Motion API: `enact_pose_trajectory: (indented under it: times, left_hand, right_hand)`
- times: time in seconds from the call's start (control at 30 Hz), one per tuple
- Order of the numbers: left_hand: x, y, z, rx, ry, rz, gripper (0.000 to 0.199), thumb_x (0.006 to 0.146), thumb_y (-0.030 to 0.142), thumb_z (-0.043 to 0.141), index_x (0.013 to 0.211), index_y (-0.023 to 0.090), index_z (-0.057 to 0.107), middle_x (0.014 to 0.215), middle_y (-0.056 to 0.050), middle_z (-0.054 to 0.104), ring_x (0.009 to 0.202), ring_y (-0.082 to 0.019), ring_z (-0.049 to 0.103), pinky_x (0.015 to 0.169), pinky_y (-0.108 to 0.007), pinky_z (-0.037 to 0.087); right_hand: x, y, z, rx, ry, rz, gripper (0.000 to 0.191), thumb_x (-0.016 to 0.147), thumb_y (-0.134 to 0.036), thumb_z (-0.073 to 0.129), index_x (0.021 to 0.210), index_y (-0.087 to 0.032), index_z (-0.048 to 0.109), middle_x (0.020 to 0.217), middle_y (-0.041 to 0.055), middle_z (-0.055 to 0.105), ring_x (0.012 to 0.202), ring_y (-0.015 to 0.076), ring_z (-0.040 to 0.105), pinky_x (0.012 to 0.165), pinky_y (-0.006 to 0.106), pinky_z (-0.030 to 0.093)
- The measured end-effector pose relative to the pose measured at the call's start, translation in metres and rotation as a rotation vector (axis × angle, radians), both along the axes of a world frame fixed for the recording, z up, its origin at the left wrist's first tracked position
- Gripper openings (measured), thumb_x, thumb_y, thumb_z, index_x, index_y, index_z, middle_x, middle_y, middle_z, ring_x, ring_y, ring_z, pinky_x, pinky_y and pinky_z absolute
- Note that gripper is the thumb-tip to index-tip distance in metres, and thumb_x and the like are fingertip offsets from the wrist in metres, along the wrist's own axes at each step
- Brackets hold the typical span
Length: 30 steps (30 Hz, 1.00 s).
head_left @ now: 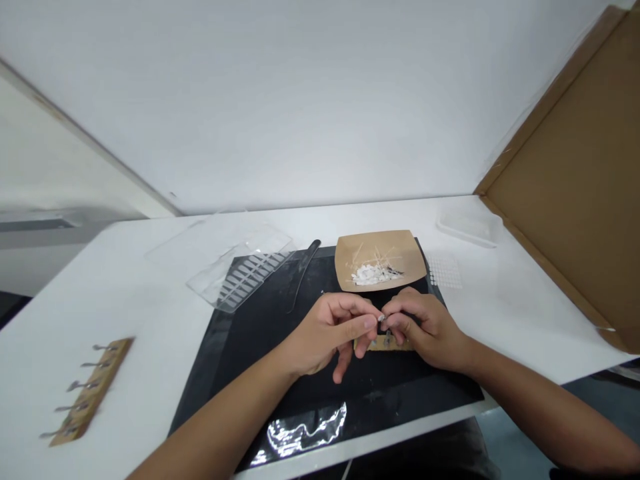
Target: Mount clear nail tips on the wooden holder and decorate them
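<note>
Over the black mat [235, 373], my left hand [333, 327] and my right hand [430, 330] meet fingertip to fingertip. A tiny white piece [381, 318] sits pinched between them; its exact kind is too small to make out. My left thumb and index finger are closed on it, with the other fingers hanging loose. The right fingers are curled in and press at its other side. Just beneath the hands lies a wooden strip with small metal clips [385, 343], partly covered by the fingers.
Behind the hands, a brown paper tray [345, 257] holds white scraps and thin sticks. Left of it lie a black nail file [311, 252] and clear plastic trays [200, 287]. A sheet of white dots [445, 272], a clear lid [467, 230], cardboard [575, 180] and another clip strip [95, 393] flank the mat.
</note>
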State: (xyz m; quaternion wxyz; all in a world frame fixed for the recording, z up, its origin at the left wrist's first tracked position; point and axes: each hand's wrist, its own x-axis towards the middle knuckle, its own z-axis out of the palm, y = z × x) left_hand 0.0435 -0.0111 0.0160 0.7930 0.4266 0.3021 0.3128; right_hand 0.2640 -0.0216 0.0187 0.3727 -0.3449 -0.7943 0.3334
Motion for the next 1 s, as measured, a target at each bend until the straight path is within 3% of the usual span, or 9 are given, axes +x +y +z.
enact_pose_trajectory:
  times: [0.17,0.33,0.6,0.8,1.0]
  left_hand:
    - [0.0,0.001,-0.001,0.016,0.037,-0.001,0.034,0.079,0.041,0.089,0.088,0.011,0.074,0.074,-0.001,0.067,0.049,-0.008,0.059,0.03,-0.015,0.051]
    - [-0.001,0.002,-0.005,0.064,0.084,-0.028,0.032,0.08,0.038,0.088,0.088,0.011,0.073,0.072,-0.001,0.066,0.051,-0.01,0.061,0.031,-0.016,0.053]
    - [-0.002,0.004,-0.003,0.182,0.147,-0.024,0.031,0.082,0.038,0.087,0.09,0.011,0.074,0.075,-0.002,0.065,0.057,-0.011,0.064,0.034,-0.016,0.056]
    - [-0.002,0.006,-0.001,0.346,0.179,-0.021,0.028,0.086,0.037,0.083,0.087,0.011,0.073,0.076,-0.002,0.063,0.055,-0.009,0.061,0.038,-0.016,0.056]
    - [-0.002,0.004,0.003,0.61,0.252,0.092,0.022,0.09,0.033,0.079,0.087,0.011,0.075,0.082,-0.005,0.066,0.056,-0.009,0.061,0.042,-0.017,0.054]
  right_hand:
    - [0.001,0.003,-0.004,0.119,-0.011,0.018,0.034,0.114,-0.038,0.048,0.092,-0.022,0.068,0.062,-0.0065,0.065,0.061,0.0115,0.059,0.08,0.032,0.042]
    - [0.004,0.006,-0.005,0.349,-0.104,0.013,0.032,0.114,-0.038,0.047,0.095,-0.021,0.066,0.073,-0.0022,0.067,0.067,0.0134,0.059,0.077,0.033,0.037]
    - [0.008,0.009,-0.006,0.531,-0.173,-0.027,0.029,0.113,-0.039,0.051,0.098,-0.021,0.068,0.074,-0.0018,0.067,0.067,0.0138,0.059,0.08,0.034,0.039]
    - [0.008,0.009,-0.007,0.486,-0.226,-0.036,0.033,0.113,-0.04,0.048,0.095,-0.022,0.068,0.074,-0.0017,0.068,0.068,0.0138,0.06,0.082,0.034,0.039]
    - [0.005,0.011,-0.01,0.425,-0.15,-0.023,0.041,0.114,-0.046,0.044,0.092,-0.022,0.068,0.071,-0.0021,0.068,0.066,0.0133,0.061,0.08,0.033,0.037]
